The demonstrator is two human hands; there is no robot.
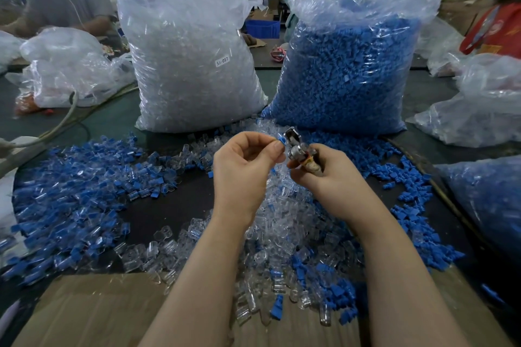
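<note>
My left hand [245,166] is raised over the table and pinches a small blue plastic piece [280,137] between thumb and forefinger. Beside it, my right hand [329,175] grips a small metal tool [296,146] with a wrapped handle, its shiny head pointing up and left toward the blue piece. The two are almost touching. Under my hands lies a heap of clear plastic caps [279,222]. A spread of joined clear-and-blue pieces [81,191] covers the table on the left. Loose blue pieces [408,200] lie to the right.
A big bag of clear caps [191,65] and a big bag of blue pieces [346,73] stand behind my hands. More plastic bags [485,104] sit at both sides. A cardboard sheet [90,310] lies at the near edge. Other people [64,0] work across the table.
</note>
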